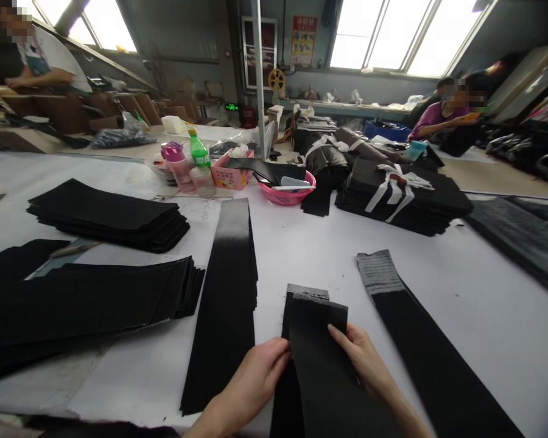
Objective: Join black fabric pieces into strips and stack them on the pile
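Both hands rest on a small pile of black fabric strips (317,340) lying on the white table (301,255) right in front of me. My left hand (256,377) grips the pile's left edge, fingers curled onto it. My right hand (363,359) lies on top of the upper strip, fingers stretched flat, thumb pointing to the left. A long stack of black strips (226,304) lies just left of the pile. A single strip with a grey ribbed end (420,359) lies to the right.
Two stacks of black pieces (114,216) (82,304) fill the left. A pink basin (288,191), bottles (200,158) and a tied black bundle (399,198) sit farther back. One person sits at far left (41,58), another at far right (442,112).
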Available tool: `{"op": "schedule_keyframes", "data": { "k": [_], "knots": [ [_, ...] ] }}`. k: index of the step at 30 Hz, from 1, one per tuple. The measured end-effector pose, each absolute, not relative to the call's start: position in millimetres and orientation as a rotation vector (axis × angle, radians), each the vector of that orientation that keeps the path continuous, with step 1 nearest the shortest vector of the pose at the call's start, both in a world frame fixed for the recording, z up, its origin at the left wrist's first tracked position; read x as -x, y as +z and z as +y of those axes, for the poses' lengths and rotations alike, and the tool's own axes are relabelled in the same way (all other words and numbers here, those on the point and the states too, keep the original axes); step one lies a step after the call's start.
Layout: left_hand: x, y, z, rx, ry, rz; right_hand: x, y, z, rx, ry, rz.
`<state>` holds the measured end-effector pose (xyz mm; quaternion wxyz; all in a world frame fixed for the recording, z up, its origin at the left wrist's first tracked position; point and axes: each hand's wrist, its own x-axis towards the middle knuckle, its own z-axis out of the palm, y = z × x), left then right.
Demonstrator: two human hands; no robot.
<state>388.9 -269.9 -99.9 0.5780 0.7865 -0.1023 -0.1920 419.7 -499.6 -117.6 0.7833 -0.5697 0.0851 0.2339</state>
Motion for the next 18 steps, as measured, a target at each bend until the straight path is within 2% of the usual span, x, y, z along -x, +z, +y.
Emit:
{"op": "schedule_keyframes", "data": {
  "k": [5,11,18],
  "knots": [
    [-413,-116,-276,-1.337,-0.533,0.113,-422,-128,-502,1.241,0.531,0.188],
    [-445,-137,-293,-1.430,-0.427,0.218,-428,-133,-501,1.298,0.547,0.129],
    [-457,-148,-297,-1.480,-0.450,0.210,-457,-139,-521,1.638,0.406,0.241]
  ]
}}
